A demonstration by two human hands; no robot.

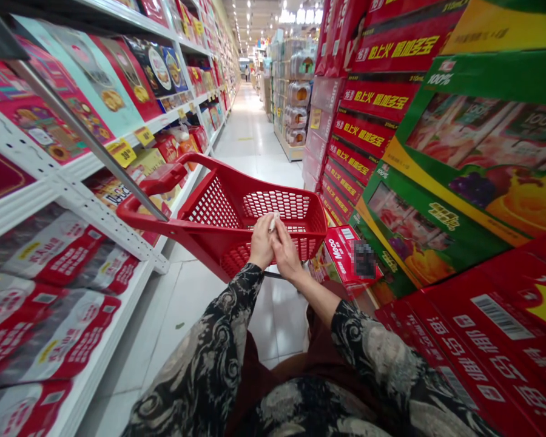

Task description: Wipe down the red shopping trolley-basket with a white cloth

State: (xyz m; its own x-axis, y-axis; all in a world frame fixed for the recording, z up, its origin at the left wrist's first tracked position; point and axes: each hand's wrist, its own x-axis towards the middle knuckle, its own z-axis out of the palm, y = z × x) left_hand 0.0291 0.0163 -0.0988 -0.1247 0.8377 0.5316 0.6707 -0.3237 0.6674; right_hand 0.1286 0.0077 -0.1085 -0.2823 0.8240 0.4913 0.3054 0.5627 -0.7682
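My left hand (pixel 261 243) and my right hand (pixel 286 250) are held together above the near rim of a red plastic shopping basket cart (pixel 309 212). Between their fingertips they pinch a small white item (pixel 273 221), perhaps a folded tissue. The basket's mesh walls show no goods inside, though my hands hide part of it. Its long red handle (pixel 164 175) reaches up and to the left. Dark patterned sleeves (pixel 209 358) cover both my forearms.
White shelves (pixel 91 315) of packaged goods with yellow price tags line the left. Stacked red and green boxes (pixel 437 200) tower on the right and lean close to the basket. A tiled aisle floor (pixel 186 303) runs ahead, with a distant person (pixel 247 74).
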